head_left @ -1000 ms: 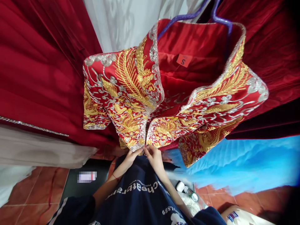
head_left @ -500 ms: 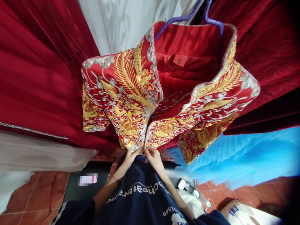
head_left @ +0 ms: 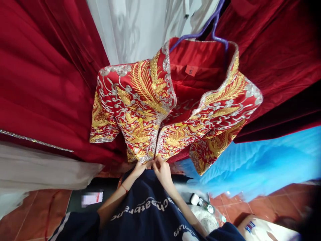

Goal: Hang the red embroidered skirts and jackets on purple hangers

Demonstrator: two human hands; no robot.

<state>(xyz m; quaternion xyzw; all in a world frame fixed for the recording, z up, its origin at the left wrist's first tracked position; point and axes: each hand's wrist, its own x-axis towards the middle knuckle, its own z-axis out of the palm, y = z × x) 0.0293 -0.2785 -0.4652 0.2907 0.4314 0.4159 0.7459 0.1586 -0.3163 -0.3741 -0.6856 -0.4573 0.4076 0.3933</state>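
A red jacket (head_left: 140, 130) with dense gold and silver embroidery hangs before me on a purple hanger (head_left: 200, 35). Its collar gapes at the top, and a red size tag (head_left: 191, 70) marked S shows on the lining. Lower down, the two front edges come together with a narrow gap between them. At the bottom of that gap my left hand (head_left: 139, 168) grips the hem of the left-side panel. Right beside it, my right hand (head_left: 162, 170) pinches the front edge at the hem. What lies between the fingertips is too small to make out.
Red cloth (head_left: 45, 67) hangs at the left and white fabric (head_left: 135, 30) behind the jacket. A blue feathery garment (head_left: 271, 160) hangs at the right. Below are a dark surface with a white packet (head_left: 92, 198), a bottle (head_left: 207, 205) and a tiled floor (head_left: 32, 207).
The jacket's upper part and hanger appear lower, and its right shoulder has shifted left in view. Both hands stay at the front hem, with the right hand's fingers slightly higher.
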